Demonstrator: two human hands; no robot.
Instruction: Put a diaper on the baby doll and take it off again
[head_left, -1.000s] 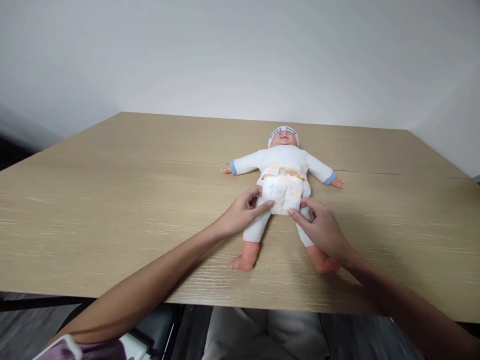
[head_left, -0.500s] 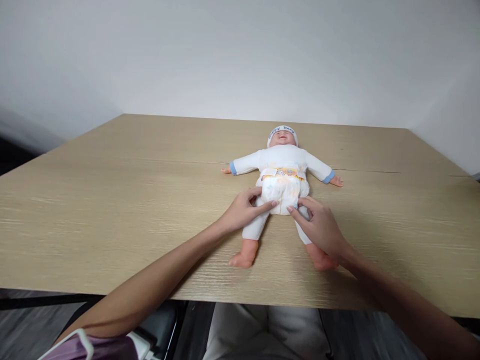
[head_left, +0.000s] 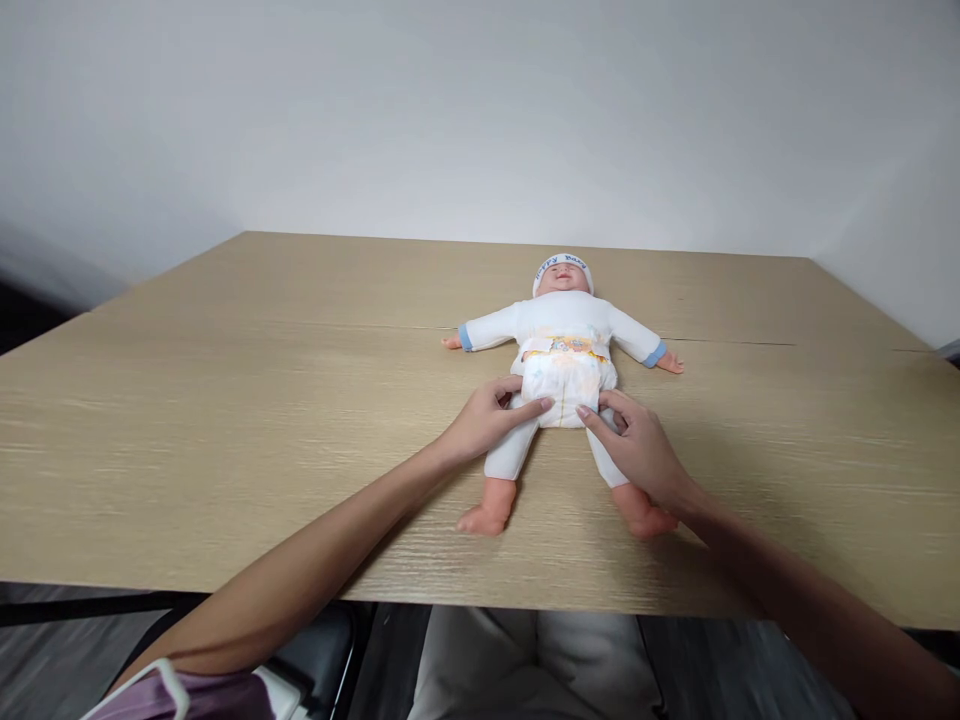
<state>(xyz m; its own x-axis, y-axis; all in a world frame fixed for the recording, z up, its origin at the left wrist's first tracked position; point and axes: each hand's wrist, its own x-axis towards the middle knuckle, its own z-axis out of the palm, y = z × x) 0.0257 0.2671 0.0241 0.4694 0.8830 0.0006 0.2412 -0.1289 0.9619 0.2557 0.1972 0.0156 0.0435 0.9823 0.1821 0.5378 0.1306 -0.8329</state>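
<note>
A baby doll [head_left: 564, 318] lies on its back, arms spread, its feet toward me. It wears a white suit with blue cuffs and a white headband with lettering. Round its hips is a white diaper [head_left: 562, 385] with an orange printed strip at the waist. My left hand [head_left: 491, 415] grips the diaper's edge at the left leg opening, thumb on the front. On the opposite side, my right hand [head_left: 636, 435] pinches the other leg edge between thumb and fingers. Some fingertips of both hands are hidden behind the diaper and the legs.
The doll rests on a wide wooden table [head_left: 262, 420] with a seam running across it. A pale wall [head_left: 480, 120] stands behind the table. My lap [head_left: 532, 660] is below the front edge, with a dark chair [head_left: 319, 650] to the left.
Both hands stay at the diaper's leg edges. The right thumb has shifted very slightly to the right, and the diaper's front looks a little smoother. The doll stays in place.
</note>
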